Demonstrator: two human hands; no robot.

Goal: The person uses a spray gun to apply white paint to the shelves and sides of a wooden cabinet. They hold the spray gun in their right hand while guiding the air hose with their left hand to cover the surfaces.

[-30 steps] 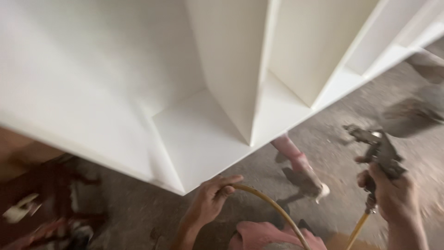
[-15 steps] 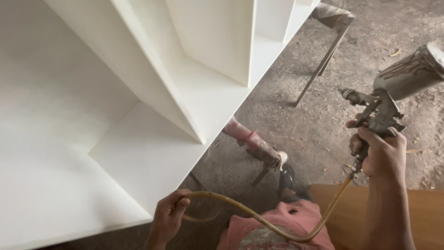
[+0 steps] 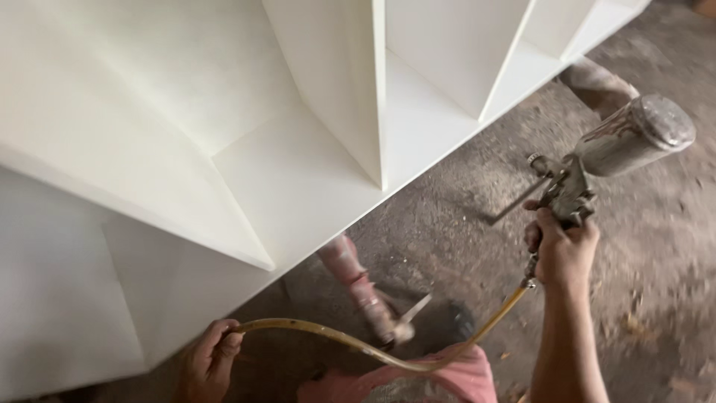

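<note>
My right hand [image 3: 561,251] grips the handle of a metal spray gun [image 3: 568,188] with a paint-crusted cup [image 3: 635,136] on top, its nozzle turned left toward the white shelf unit [image 3: 298,172]. A yellowish hose [image 3: 358,345] runs from the gun's base in a low loop to my left hand [image 3: 209,364], which is closed around it at the lower left, close to the unit's front edge. The unit lies across the upper left, its upright dividers [image 3: 365,82] forming open compartments.
A paint-stained stand leg [image 3: 362,287] props the unit from below. Another support [image 3: 600,82] shows at the upper right under the unit's far end. Dusty grey floor [image 3: 656,298] spreads to the right. My pink clothing [image 3: 432,384] is at the bottom.
The view has swung, so the shelf unit fills more of the left. My right hand still holds the spray gun high on the right. My left hand keeps its grip on the hose.
</note>
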